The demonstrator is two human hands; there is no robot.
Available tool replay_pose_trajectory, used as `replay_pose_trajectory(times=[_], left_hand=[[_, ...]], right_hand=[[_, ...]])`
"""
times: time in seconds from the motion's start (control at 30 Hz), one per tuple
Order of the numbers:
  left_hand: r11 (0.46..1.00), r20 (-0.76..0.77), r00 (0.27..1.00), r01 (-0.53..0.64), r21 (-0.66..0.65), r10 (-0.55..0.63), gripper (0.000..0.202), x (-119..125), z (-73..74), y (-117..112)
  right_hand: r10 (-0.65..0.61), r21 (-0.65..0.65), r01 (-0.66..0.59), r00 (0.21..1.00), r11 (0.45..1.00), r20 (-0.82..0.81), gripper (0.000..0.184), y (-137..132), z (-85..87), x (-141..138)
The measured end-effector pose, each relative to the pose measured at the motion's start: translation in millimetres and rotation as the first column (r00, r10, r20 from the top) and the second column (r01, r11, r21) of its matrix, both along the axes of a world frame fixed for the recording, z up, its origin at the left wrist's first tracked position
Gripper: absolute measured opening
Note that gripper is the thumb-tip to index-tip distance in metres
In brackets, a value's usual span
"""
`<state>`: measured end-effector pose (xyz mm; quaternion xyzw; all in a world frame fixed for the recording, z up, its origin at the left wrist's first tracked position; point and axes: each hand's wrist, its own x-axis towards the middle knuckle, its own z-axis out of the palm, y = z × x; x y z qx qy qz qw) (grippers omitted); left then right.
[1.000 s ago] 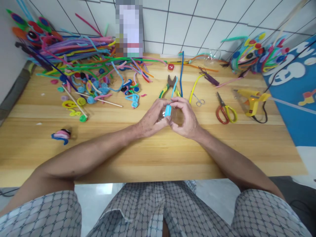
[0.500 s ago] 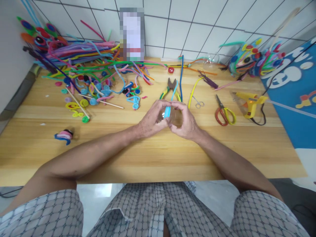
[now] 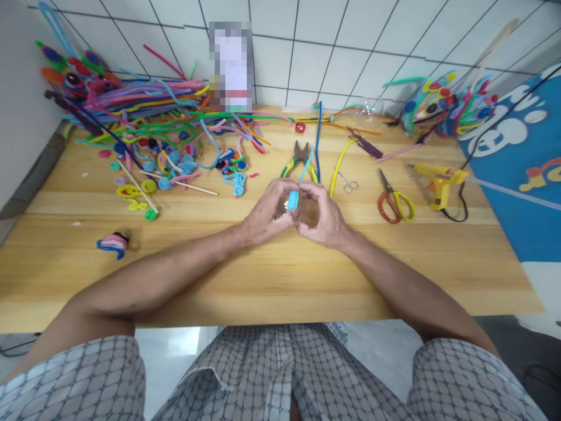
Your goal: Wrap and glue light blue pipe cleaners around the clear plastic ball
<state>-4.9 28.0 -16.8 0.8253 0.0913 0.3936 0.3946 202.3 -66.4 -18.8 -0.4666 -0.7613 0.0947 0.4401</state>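
My left hand [image 3: 268, 213] and my right hand [image 3: 323, 217] curl around a clear, round ball [image 3: 310, 211] from both sides, fingertips and thumbs meeting over it. Across the ball's surface lies a light-blue pipe cleaner [image 3: 293, 200], pressed under the fingers. Its loose end [image 3: 308, 162] sticks up beyond my fingertips. Just behind the hands are green-and-yellow pliers [image 3: 301, 153], their handles partly covered by my fingers. Much of the ball is hidden by the hands.
Loose pipe cleaners [image 3: 149, 96] and coiled pieces [image 3: 175, 164] cover the back left. To the right lie small scissors [image 3: 350, 186], larger scissors [image 3: 397, 202] and a yellow glue gun [image 3: 440, 181] with a cord. Decorated balls [image 3: 429, 108] and another clear ball [image 3: 369, 108] stand by the wall.
The camera view has shifted slightly, moving the table's things a little left in the picture. Both hands keep the same grip on the ball and pipe cleaner.
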Motion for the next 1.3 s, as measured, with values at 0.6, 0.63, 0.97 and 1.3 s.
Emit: replay_pose_trajectory(times=[0.6, 0.63, 0.97, 1.3], left_hand=[[0.997, -0.115, 0.993, -0.027, -0.074, 0.019, 0.052, -9, 6.9, -6], [0.997, -0.113, 0.993, -0.027, -0.075, 0.018, 0.053, -12, 6.4, -8], [0.997, -0.098, 0.994, -0.053, -0.051, 0.048, 0.076, -27, -12.2, -19], [0.995, -0.066, 0.994, -0.091, -0.030, 0.089, 0.074, -25, -10.8, -19]], right_hand=[[-0.005, 0.099, 0.003, 1.000, 0.995, 0.020, 0.093, 4, -5.2, -7], [0.006, 0.114, -0.009, 1.000, 0.993, 0.024, 0.094, 4, -5.1, -7], [0.062, 0.066, -0.067, 0.995, 0.996, 0.075, 0.099, -1, -2.8, -10], [0.057, 0.103, -0.066, 0.995, 0.992, 0.087, 0.089, -2, 6.6, -7]])
